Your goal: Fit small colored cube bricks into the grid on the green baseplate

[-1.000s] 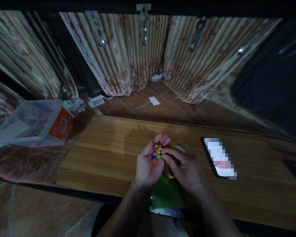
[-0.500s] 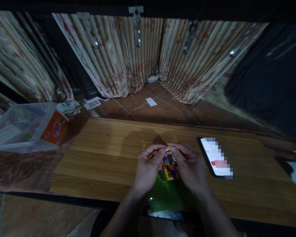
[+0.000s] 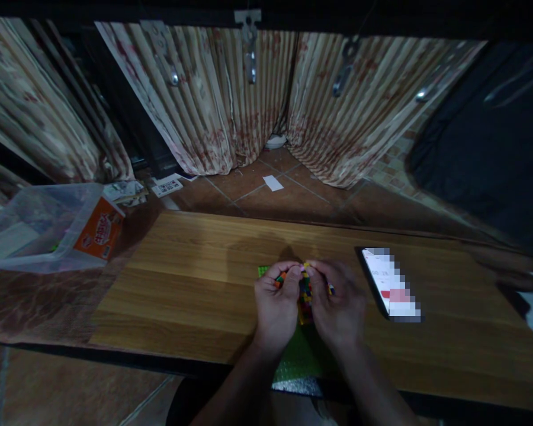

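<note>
My left hand [image 3: 279,305] is curled, its fingers closed around several small coloured bricks [image 3: 280,279] that show orange and green between them. My right hand [image 3: 339,305] sits close beside it, fingertips pinched together at the top edge of a patch of multicoloured bricks [image 3: 305,297] built on a green baseplate [image 3: 298,358]. The two hands' fingertips almost touch above that patch. Most of the patch is hidden between the hands. The baseplate lies on the wooden table [image 3: 195,284] near its front edge.
A phone [image 3: 389,283] with a lit screen lies on the table right of my right hand. A clear plastic bin [image 3: 39,228] with an orange label stands off the table's left end. Striped curtains hang behind, and a dark bag fills the far right.
My hands have closed in together over the brick patch, hiding most of it. A second ago my left palm was open upward with loose bricks and my right hand picked at them.
</note>
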The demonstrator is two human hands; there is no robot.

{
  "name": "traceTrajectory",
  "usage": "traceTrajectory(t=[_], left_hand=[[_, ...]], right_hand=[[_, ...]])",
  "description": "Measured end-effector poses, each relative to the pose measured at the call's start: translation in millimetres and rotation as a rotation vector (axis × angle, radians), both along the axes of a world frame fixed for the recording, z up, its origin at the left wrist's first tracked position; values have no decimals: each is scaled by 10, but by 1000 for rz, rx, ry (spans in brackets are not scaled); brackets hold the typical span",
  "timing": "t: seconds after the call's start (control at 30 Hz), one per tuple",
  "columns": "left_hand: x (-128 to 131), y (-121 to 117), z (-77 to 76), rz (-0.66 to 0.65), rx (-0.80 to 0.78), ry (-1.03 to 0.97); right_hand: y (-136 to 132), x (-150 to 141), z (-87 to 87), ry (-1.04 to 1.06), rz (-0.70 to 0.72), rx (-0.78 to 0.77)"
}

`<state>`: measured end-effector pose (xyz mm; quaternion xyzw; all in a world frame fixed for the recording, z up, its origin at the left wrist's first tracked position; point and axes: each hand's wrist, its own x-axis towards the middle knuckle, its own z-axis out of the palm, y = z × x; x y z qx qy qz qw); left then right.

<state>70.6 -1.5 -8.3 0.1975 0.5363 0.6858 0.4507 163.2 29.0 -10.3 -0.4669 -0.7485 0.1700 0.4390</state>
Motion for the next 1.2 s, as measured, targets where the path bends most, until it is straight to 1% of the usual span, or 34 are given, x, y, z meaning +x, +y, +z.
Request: traceTrajectory(t=[0.1, 0.2, 0.3, 0.4, 0.53, 0.7, 0.83, 1.03, 1.2], left_hand=[[15, 11, -9, 15, -8, -12], [-39, 27, -29, 34, -21, -45], [-136, 46, -51, 56, -40, -115], [-203, 64, -66, 60, -57, -183], [-211, 85, -81, 56, -62, -227], [-196, 101, -91, 40, -81, -249], [-190, 102, -111, 33, -93, -252], [-163, 111, -159, 19, -83, -252], [-116, 121, -161, 7, -92, -246]], right_hand=[[42, 47, 3, -23, -39, 42], [177, 214, 28, -48, -41, -9], [325, 429, 36, -132, -6, -70], [384, 555, 18, -207, 68, -96], [343, 531, -9, -285, 170, -113], [304, 437, -15, -325, 199, -131], [325, 420, -23, -291, 226, -163], [382, 439, -56, -190, 252, -302], [410, 425, -38, -171, 287, -325]])
